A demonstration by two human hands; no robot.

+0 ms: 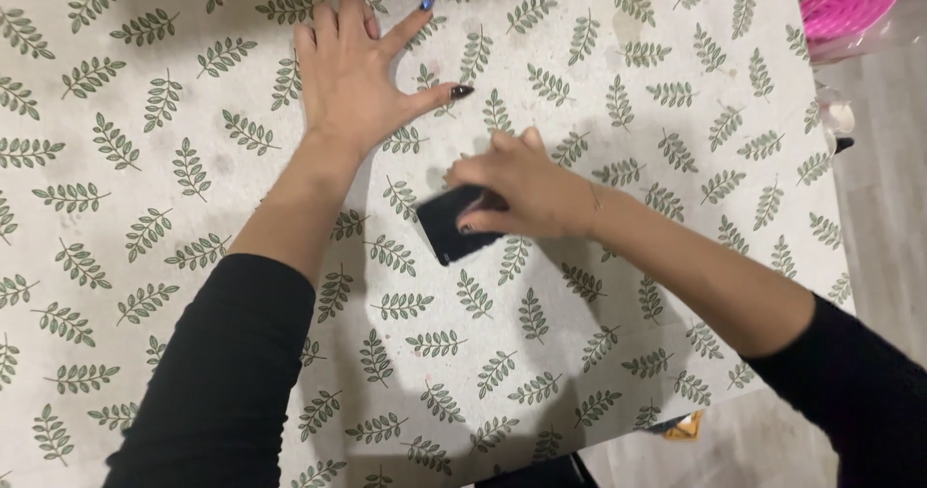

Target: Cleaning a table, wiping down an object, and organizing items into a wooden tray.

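Left hand (350,75) flat, spread on tablecloth (145,208); right hand (526,194) grips blurred dark card (449,225), probably touching cloth.

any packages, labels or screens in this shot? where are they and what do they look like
No label or lit screen shows.
Black card: flat dark rectangle, blurred, held in the right hand over the middle of the leaf-print tablecloth; whether it is a screen cannot be told.
Wrapper: small orange and dark scrap on the floor by the table's near edge.

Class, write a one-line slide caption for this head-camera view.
Left hand lies flat on the leaf-patterned tablecloth while the right hand grips a small flat black rectangular card.
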